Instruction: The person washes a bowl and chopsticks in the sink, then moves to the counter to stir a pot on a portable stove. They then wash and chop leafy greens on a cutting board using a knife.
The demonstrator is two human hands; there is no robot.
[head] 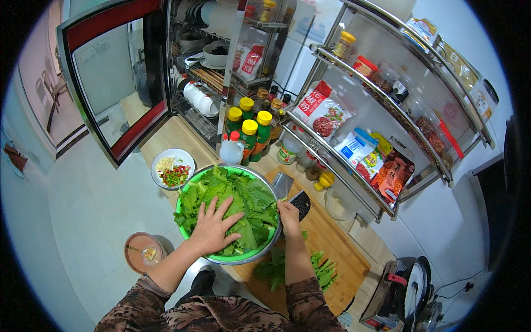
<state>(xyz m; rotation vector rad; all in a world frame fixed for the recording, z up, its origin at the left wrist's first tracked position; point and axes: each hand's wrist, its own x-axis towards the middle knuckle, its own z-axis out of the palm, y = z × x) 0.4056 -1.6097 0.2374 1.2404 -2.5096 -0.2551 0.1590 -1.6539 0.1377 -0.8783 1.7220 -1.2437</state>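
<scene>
Leafy greens (244,195) heap up in a bright green basket (181,216) set inside a metal basin (265,253). My left hand (216,228) lies on the leaves with its fingers spread. At the basin's right rim is my right hand (289,213), fingers curled around a piece of green stem or leaf. Just behind it, a cleaver (283,184) and a black perforated-looking item (300,204) rest by the wooden cutting board (344,253). Cut greens (323,269) lie on that board, partly hidden by my right forearm.
A plate (154,165) of chopped garlic and peppers stands left of the basin. Behind are yellow-capped bottles (249,135) and an open cabinet door (120,83). A metal rack (373,166) holds spice packets at right. A bin (143,253) stands on the floor.
</scene>
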